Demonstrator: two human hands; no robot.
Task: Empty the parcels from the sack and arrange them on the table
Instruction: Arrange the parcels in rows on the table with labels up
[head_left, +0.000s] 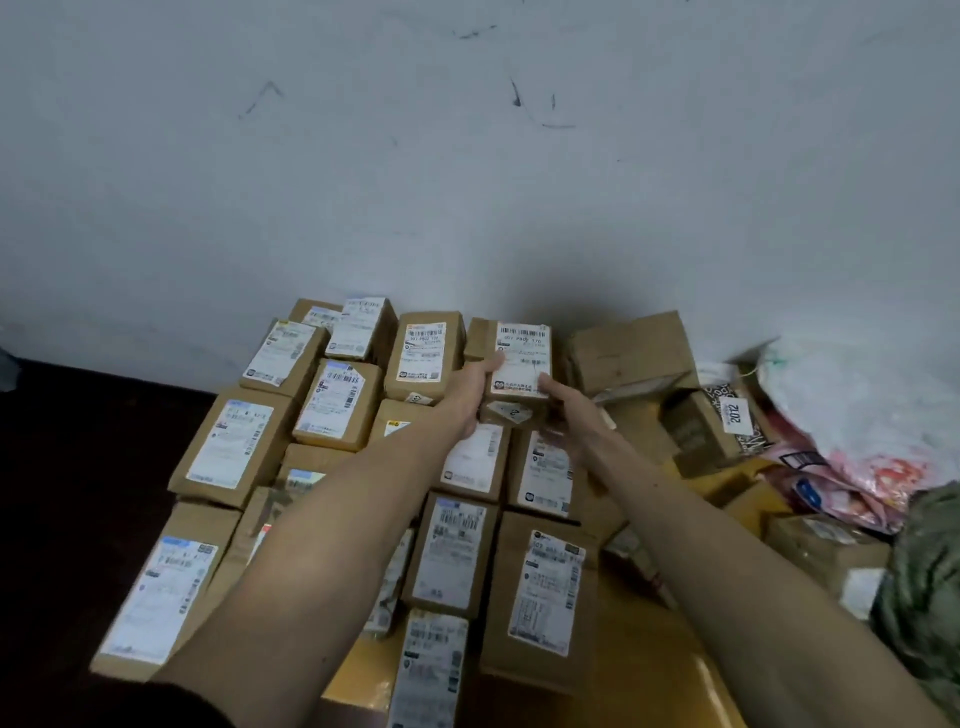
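A small brown cardboard parcel (521, 358) with a white barcode label is held between both hands near the wall, above another small box (508, 414). My left hand (467, 387) grips its left side with the thumb on the label. On its lower right corner, my right hand (566, 405) holds it. Several labelled brown parcels (447, 556) lie in rows on the yellow-brown table (639, 649) under my arms. A white sack (852, 395) lies at the right against the wall.
A larger plain carton (631, 351) stands right of the held parcel. Loose boxes, a black patterned box (727, 421) and pink plastic bags (852, 478) are piled at the right. Dark floor lies left of the table. A green cloth (924, 582) is at the right edge.
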